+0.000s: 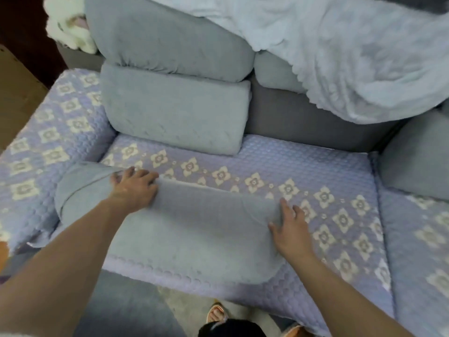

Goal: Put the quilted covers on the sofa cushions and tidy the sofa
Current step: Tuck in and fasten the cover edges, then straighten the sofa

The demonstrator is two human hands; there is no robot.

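A grey cushion (194, 229) lies flat on the sofa seat, which wears a lilac quilted cover with cream flowers (315, 171). My left hand (133, 188) grips the cushion's far left edge, fingers curled over it. My right hand (290, 227) lies with straight fingers against the cushion's right end. A second grey cushion (175, 117) stands against the backrest, with a larger grey cushion (167, 37) stacked on top. The left armrest (48, 132) also carries the quilted flowered cover.
A pale blue quilted cover (352, 57) is heaped over the backrest at top right. Another grey cushion (415, 161) sits on the covered seat at right. A white fluffy thing (68, 23) lies at top left. My sandalled foot (215, 314) stands on the floor below.
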